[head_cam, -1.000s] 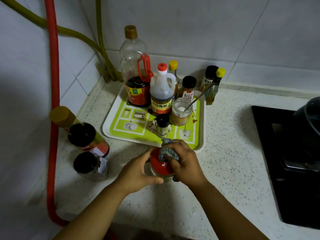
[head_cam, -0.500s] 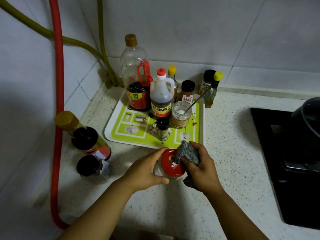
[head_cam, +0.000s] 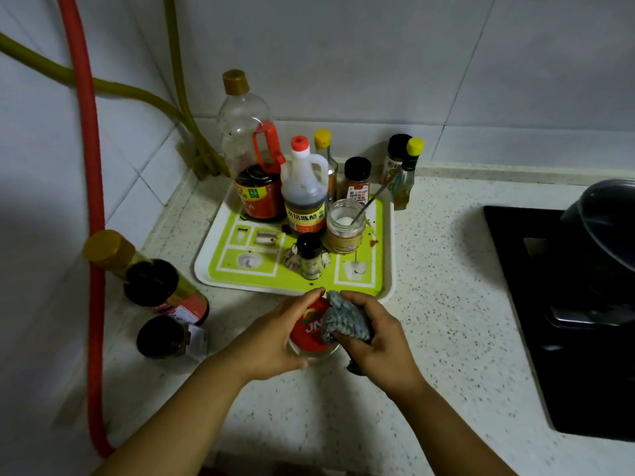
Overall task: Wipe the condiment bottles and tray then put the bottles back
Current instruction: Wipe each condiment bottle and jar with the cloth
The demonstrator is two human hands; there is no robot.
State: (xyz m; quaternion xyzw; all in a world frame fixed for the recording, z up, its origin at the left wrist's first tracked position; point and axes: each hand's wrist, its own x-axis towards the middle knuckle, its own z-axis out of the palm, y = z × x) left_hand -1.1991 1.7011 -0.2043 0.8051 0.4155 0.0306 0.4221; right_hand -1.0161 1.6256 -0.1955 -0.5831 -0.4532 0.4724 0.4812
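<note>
Head view shows the left hand (head_cam: 271, 341) gripping the red-lidded jar (head_cam: 309, 329) at the tray's (head_cam: 390, 255) six o'clock while the right hand (head_cam: 374, 338) clutches the cloth (head_cam: 345, 319); best to brace firmly and rub around the lid rim.

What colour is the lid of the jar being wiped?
Red, with white lettering; the jar lid shows in the head view.

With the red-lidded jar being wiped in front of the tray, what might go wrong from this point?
1. The left hand holds the tilted red-lidded jar while the right hand rubs it with the grey cloth; the glass may slip.
2. The open jar on the tray holds a leaning spoon; a nudge might spill it.
3. Bottles wait beside the wall; a forearm could topple them.
</note>
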